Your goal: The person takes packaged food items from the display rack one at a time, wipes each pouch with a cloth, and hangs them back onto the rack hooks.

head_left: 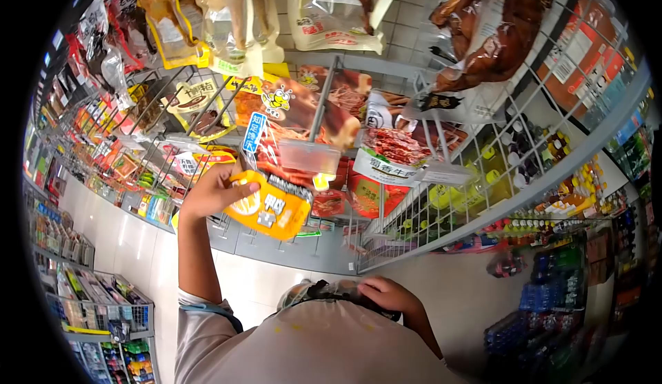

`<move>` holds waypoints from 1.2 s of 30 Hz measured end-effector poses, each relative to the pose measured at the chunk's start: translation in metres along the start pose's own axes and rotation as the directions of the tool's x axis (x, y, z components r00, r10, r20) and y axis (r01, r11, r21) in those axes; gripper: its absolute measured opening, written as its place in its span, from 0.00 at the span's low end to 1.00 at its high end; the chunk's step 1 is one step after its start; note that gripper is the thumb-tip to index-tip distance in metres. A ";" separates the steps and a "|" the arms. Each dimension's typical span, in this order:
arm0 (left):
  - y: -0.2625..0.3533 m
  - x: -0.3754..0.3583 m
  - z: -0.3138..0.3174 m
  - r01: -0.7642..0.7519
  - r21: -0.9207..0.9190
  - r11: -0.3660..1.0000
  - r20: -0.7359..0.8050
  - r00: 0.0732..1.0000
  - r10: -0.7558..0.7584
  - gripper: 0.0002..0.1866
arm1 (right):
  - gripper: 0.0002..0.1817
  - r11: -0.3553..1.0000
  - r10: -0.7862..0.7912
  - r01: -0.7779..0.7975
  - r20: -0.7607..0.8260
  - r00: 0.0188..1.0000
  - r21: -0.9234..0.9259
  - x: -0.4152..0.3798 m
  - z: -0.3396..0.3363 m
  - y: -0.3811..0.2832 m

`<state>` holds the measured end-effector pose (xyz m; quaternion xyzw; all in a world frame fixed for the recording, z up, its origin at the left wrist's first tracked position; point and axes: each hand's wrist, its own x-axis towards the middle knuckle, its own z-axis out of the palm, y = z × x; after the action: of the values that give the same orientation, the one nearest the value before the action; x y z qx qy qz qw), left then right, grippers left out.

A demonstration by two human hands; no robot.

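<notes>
In front of the rack, my left hand (219,192) grips a small yellow-orange snack packet (273,207) by its left side. The packet has white printing and a dark top edge. Just above it hang bags with pictures of shredded meat (289,118) on a hook with a clear tag holder. To their right hangs a white-and-green beef snack bag (390,156). Low near my waist, my right hand (387,294) rests by a dark item against my body; its fingers are curled, and what they hold, if anything, is too hidden to name.
Large vacuum-packed meats (493,35) hang along the top. A wire grid panel (441,211) slants up the right side. Bottled drinks (545,287) stand stacked on the floor at the lower right. Another shelf unit (103,308) is at the lower left.
</notes>
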<state>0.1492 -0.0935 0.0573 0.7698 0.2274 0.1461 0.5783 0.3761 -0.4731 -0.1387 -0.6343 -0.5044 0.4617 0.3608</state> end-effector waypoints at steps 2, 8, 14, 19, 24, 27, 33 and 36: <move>0.003 -0.017 0.000 -0.005 -0.056 0.998 0.070 0.998 0.009 0.07 | 0.15 0.996 -0.023 0.027 -0.051 0.998 0.084 0.004 0.002 -0.021; -0.034 -0.051 0.044 0.100 -0.408 0.908 0.279 0.960 0.020 0.11 | 0.21 0.768 -0.223 0.271 -0.154 0.963 0.580 0.024 -0.005 -0.119; -0.029 -0.082 0.094 0.210 -0.434 0.876 0.254 0.962 -0.105 0.14 | 0.22 0.779 -0.227 0.334 -0.258 0.939 0.530 0.067 0.006 -0.158; -0.052 -0.097 0.088 0.209 -0.433 0.877 0.230 0.966 -0.117 0.16 | 0.23 0.836 -0.170 0.216 -0.136 0.976 0.505 0.091 0.012 -0.153; -0.065 -0.108 0.087 0.254 -0.455 0.853 0.239 0.958 -0.158 0.16 | 0.32 0.845 -0.138 0.132 -0.026 0.990 0.518 0.099 0.025 -0.152; -0.062 -0.110 0.090 0.251 -0.539 0.804 0.156 0.968 -0.197 0.14 | 0.36 0.881 -0.164 0.131 0.033 0.986 0.455 0.103 0.028 -0.154; -0.075 -0.115 0.080 0.209 -0.485 0.849 0.153 0.976 -0.153 0.12 | 0.34 0.876 -0.061 0.027 0.056 0.997 0.482 0.110 0.041 -0.160; -0.078 -0.113 0.072 0.192 -0.499 0.845 0.158 0.979 -0.129 0.11 | 0.33 0.884 -0.058 0.042 0.019 0.998 0.466 0.112 0.053 -0.160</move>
<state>0.0734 -0.1935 -0.0340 0.5743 0.2095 0.1066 0.7842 0.2838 -0.3276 -0.0320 -0.5086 -0.4010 0.5699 0.5056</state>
